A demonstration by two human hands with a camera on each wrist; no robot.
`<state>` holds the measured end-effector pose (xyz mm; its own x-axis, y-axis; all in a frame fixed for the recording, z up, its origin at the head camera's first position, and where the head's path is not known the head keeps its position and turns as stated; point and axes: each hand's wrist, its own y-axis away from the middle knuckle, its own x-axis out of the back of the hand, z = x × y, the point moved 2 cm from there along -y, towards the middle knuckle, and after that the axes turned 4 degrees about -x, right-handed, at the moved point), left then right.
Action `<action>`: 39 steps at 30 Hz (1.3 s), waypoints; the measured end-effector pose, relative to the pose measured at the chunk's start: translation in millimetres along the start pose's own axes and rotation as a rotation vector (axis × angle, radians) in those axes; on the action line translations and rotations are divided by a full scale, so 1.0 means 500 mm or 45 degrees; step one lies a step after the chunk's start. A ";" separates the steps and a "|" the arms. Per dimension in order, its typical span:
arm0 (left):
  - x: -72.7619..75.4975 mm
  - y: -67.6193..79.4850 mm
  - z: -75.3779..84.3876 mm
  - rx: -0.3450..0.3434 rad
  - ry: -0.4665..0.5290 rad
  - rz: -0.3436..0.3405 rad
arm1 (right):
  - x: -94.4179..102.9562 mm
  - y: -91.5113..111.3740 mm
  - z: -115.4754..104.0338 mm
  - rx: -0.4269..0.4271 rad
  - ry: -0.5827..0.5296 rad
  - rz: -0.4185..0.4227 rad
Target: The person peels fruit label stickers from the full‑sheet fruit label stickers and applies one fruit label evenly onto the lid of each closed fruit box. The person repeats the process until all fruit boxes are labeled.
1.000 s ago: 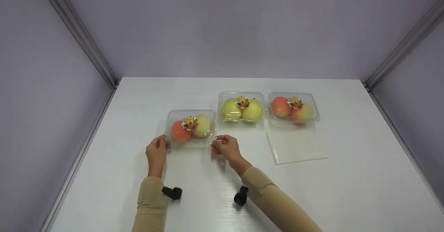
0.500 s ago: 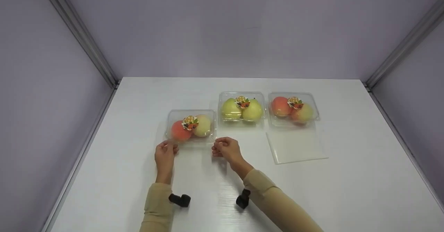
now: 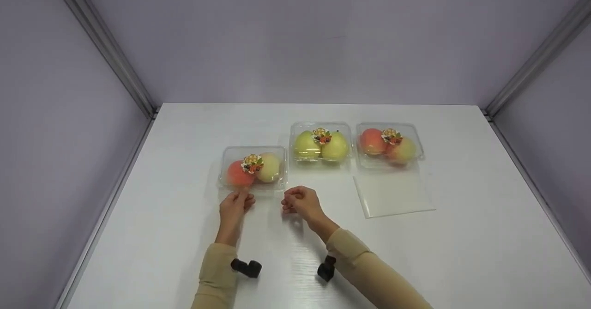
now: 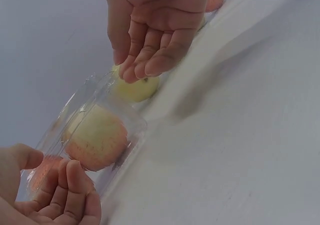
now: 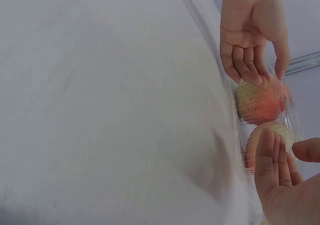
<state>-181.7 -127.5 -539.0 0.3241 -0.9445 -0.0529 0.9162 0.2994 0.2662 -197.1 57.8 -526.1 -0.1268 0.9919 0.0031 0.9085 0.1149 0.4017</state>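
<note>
In the head view, a clear plastic clamshell box [image 3: 231, 152] with two round red-and-yellow fruits [image 5: 260, 105] and a printed sticker [image 3: 252, 164] sits left of centre. My left hand [image 3: 233, 211] is at the front edge of this box, thumb above the edge and fingers below it. The left wrist view shows that thumb [image 4: 32, 157] at the clear plastic, with the fingers curved beside it. My right hand [image 3: 304, 203] hovers by the box's front right corner, fingers loosely bent, a gap between thumb and fingers, holding nothing.
Behind and to the right stand a clear box of green pears [image 3: 334, 146] and another box of red-and-yellow fruits [image 3: 401, 149]. A flat whitish sheet [image 3: 395, 196] lies before the latter on the white table [image 3: 461, 253]. Panel walls [image 3: 304, 41] enclose the table.
My left hand has slid rightward along the box's front edge from its front left corner. My right hand has drawn slightly back from the front right corner. The boxes stay put.
</note>
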 end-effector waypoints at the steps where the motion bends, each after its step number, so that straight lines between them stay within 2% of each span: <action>1: -0.003 0.001 0.000 0.009 0.012 -0.019 | 0.000 0.001 0.001 0.007 0.006 -0.007; 7: -0.018 0.001 -0.003 0.049 0.049 -0.065 | 0.001 0.004 0.006 0.049 0.052 -0.050; 16: -0.033 -0.005 -0.008 0.106 0.076 -0.053 | 0.014 0.014 0.005 0.192 0.322 -0.076; 20: -0.039 -0.008 -0.006 0.123 0.081 -0.058 | 0.022 0.015 0.002 0.215 0.381 -0.077; 32: -0.046 -0.031 0.005 0.125 0.124 -0.049 | 0.043 0.017 0.008 0.183 0.367 -0.079; 39: -0.052 -0.045 0.010 0.112 0.167 -0.051 | 0.048 0.023 0.008 0.198 0.378 -0.080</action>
<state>-211.8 -110.6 -538.6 0.3209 -0.9281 -0.1888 0.9067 0.2434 0.3444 -188.1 83.1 -525.3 -0.2741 0.9263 0.2585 0.9422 0.2049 0.2649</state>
